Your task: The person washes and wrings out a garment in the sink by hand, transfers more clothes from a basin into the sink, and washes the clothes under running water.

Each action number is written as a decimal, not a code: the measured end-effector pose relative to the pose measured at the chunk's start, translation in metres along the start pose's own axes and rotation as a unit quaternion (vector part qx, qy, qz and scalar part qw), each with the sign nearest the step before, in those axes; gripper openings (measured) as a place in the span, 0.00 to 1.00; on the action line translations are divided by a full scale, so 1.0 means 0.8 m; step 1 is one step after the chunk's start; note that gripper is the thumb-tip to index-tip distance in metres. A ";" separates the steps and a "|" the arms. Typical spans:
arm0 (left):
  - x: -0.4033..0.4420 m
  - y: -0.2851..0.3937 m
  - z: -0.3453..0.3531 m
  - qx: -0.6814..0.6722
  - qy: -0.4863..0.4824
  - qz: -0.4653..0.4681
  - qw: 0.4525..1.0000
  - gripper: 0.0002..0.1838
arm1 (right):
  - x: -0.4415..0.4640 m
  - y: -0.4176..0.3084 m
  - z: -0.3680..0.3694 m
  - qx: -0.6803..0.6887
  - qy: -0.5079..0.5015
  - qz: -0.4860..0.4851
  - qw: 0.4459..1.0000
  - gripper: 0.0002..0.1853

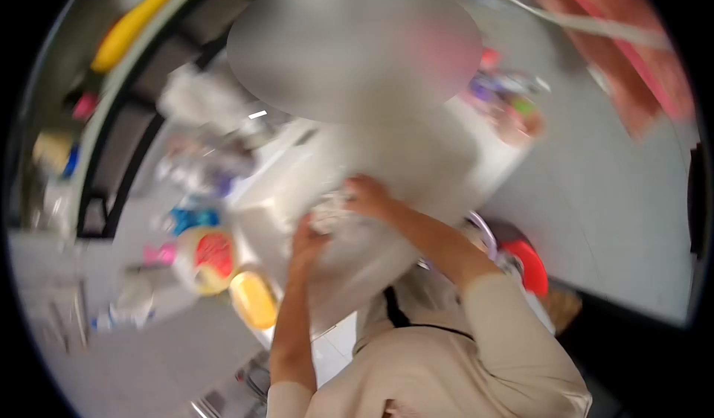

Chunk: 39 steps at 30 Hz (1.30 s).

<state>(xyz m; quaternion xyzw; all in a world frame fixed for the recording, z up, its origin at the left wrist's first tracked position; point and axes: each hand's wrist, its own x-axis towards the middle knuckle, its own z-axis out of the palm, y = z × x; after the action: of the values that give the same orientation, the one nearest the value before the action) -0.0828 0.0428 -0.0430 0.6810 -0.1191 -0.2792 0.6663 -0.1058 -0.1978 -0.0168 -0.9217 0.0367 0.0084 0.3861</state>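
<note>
Both of my hands are down inside a white sink (357, 265). Between them is a whitish crumpled cloth-like bundle (331, 213), blurred by motion. My left hand (308, 241) grips its near left side, fingers curled against it. On the far right side, my right hand (367, 195) has its fingers bent onto the same bundle. The fingertips are smeared, and part of the bundle is hidden behind the hands.
A yellow soap box or sponge (253, 299) and a large bottle with a red label (213, 260) stand left of the sink. Blue (195, 219) and pink items lie nearby. Colourful packets (509, 105) sit at the far right corner. A red bucket-like thing (526, 267) is lower right.
</note>
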 end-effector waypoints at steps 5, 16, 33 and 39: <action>-0.023 0.056 0.024 0.152 -0.001 -0.069 0.986 0.17 | 0.086 -0.092 -0.035 -0.183 0.007 -0.281 0.942 0.06; -0.037 0.030 0.057 0.196 0.011 0.002 0.980 0.17 | 0.113 -0.180 -0.098 -0.098 -0.072 -0.277 0.953 0.19; 0.047 0.358 0.171 0.527 0.080 0.481 0.696 0.11 | -0.048 -0.033 0.023 -0.068 -0.051 -0.134 0.987 0.23; 0.025 0.472 0.230 0.642 -0.066 0.473 0.600 0.15 | -0.062 -0.017 0.011 -0.137 -0.054 -0.130 0.981 0.22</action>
<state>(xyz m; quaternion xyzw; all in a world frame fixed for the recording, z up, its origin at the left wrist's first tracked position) -0.0865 -0.1538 0.3283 0.7617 -0.6167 0.1790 0.0869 -0.1539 -0.1792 -0.0111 -0.9609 -0.1058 0.0134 0.2555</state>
